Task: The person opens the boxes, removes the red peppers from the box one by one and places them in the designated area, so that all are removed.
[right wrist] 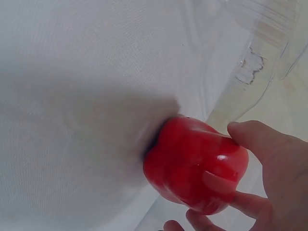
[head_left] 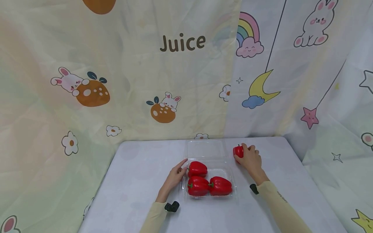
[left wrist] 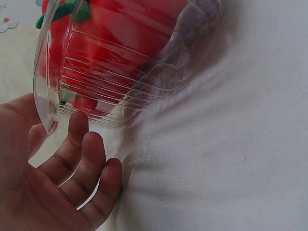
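Note:
A clear plastic clamshell container (head_left: 234, 194) lies with its lid folded back on the white table, three red bell peppers inside: one at the back left (head_left: 198, 169), one at the front left (head_left: 198, 186) and one at the front right (head_left: 221, 186). My left hand (head_left: 175, 176) holds the container's left rim; in the left wrist view its fingers (left wrist: 94, 149) curve below the ribbed wall. To the right of the lid, my right hand (head_left: 251, 159) grips another red bell pepper (right wrist: 195, 166) between thumb and fingers. In the right wrist view, this pepper appears at the tabletop.
The transparent lid (head_left: 205, 149) extends from the container toward the table's back edge. A white cloth covers the table (head_left: 140, 181). Printed curtains (head_left: 131, 64) hang behind and at both sides. Black wrist cameras (head_left: 172, 206) sit by both sleeves.

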Motion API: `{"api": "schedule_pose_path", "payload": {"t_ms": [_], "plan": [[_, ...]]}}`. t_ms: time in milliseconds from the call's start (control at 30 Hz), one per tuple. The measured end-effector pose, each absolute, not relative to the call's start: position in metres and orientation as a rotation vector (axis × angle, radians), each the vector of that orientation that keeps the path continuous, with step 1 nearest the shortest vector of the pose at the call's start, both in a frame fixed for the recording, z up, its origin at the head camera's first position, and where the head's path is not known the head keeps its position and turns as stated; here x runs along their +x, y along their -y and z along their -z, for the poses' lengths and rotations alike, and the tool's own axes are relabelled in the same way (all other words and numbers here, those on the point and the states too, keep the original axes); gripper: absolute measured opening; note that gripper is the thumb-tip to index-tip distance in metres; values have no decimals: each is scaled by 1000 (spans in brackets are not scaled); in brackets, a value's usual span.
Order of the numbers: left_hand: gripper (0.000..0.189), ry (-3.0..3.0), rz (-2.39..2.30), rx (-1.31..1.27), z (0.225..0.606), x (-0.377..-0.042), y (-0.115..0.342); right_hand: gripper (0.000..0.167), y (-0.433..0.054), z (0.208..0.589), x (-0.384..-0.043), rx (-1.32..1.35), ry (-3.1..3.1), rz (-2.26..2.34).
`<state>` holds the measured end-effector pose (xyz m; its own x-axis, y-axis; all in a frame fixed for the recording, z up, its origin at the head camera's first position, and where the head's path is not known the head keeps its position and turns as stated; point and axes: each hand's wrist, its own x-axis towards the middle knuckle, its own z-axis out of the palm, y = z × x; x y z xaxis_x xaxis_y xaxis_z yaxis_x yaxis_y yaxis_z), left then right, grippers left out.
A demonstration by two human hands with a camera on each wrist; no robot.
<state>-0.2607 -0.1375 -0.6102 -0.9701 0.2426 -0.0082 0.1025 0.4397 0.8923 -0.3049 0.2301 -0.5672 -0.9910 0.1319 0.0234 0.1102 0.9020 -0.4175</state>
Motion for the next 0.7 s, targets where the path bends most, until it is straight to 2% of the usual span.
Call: {"api": "schedule_pose_path", "payload": {"t_ms": [700], "plan": [[48, -2567, -1559, 296, 611, -261, 137, 88, -229, 568, -303, -181, 2994, -638]]}}
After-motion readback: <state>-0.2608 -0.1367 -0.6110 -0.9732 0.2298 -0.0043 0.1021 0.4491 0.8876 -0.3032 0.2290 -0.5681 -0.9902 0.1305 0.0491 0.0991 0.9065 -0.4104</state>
